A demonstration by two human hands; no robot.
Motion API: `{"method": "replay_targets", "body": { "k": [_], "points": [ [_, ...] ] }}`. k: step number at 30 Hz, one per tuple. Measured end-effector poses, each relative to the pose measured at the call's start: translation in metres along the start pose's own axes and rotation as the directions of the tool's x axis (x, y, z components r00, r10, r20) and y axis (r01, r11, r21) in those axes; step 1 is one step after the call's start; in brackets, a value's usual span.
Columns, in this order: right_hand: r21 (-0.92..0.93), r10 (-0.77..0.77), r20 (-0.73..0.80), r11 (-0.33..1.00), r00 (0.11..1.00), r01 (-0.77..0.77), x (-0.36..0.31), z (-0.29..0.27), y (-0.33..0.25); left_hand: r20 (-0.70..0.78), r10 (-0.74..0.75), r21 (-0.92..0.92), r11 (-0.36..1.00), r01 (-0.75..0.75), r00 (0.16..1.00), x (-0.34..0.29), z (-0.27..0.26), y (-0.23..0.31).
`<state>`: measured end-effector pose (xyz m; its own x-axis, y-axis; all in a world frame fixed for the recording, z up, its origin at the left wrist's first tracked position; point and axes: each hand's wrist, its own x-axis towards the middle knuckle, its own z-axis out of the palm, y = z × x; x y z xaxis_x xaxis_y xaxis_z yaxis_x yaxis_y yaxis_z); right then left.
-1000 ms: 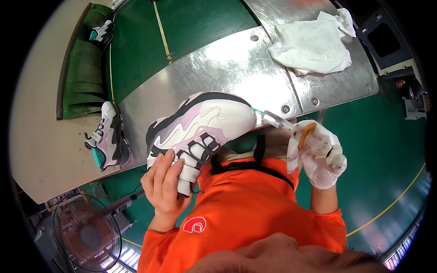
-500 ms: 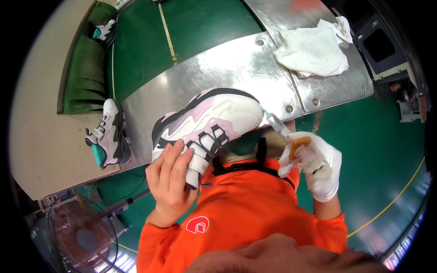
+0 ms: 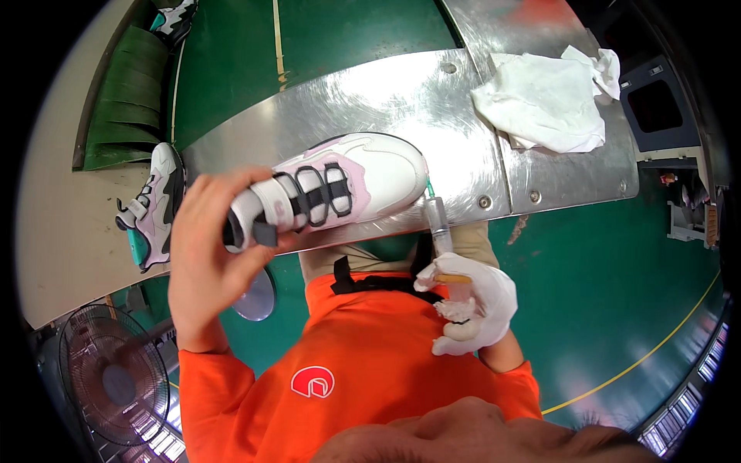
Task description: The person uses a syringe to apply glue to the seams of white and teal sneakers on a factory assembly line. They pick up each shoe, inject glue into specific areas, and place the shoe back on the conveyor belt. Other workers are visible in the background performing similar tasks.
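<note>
A white and lilac sneaker (image 3: 378,174) with black laces rests over the metal plate (image 3: 455,123) near its front edge, toe toward the right. My bare left hand (image 3: 208,247) grips it around the heel and collar, thumb near the tongue. In its white glove, my right hand (image 3: 490,297) is closed around a clear syringe (image 3: 438,220). The syringe's green needle tip meets the lower edge of the toe, at the sole line. Most of the sole is turned away from view.
Another sneaker (image 3: 160,204) stands on the beige board to the left, and one more (image 3: 174,21) is beyond the green rubber flaps (image 3: 127,100). A white cloth (image 3: 540,100) lies on the metal at right. The green conveyor belt (image 3: 355,31) runs behind. A fan (image 3: 116,378) stands lower left.
The sneaker has rolled upright, showing more of its laced top. My left hand moved from the tongue to around the heel. My right hand and syringe shifted left.
</note>
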<state>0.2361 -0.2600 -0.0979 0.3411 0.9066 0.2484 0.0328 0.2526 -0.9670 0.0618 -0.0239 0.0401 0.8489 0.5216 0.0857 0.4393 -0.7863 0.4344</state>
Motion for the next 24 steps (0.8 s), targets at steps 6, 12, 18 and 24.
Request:
{"method": "replay_targets", "body": {
  "k": [6, 12, 18, 24],
  "points": [
    [-0.052, -0.306, -0.058, 0.951, 0.950, 0.303, 0.003, 0.014, 0.038, 0.030, -0.046, -0.112, 0.992, 0.049, 0.998, 0.018, -0.001, -0.009],
    [-0.080, -0.290, -0.015, 0.954, 0.957, 0.288, 0.001, 0.013, 0.046, 0.286, 0.040, -0.040, 0.999, -0.029, 0.958, 0.036, -0.019, -0.014],
    [-0.014, -0.277, -0.024, 0.961, 0.961, 0.277, -0.005, 0.019, 0.050, 0.643, 0.314, -0.261, 0.947, -0.186, 0.699, 0.116, -0.028, -0.011],
    [0.038, -0.156, -0.052, 0.987, 0.986, 0.158, -0.013, 0.022, 0.046, 0.876, 0.287, -0.225, 0.954, -0.198, 0.387, 0.175, 0.071, 0.003]
  ]
}}
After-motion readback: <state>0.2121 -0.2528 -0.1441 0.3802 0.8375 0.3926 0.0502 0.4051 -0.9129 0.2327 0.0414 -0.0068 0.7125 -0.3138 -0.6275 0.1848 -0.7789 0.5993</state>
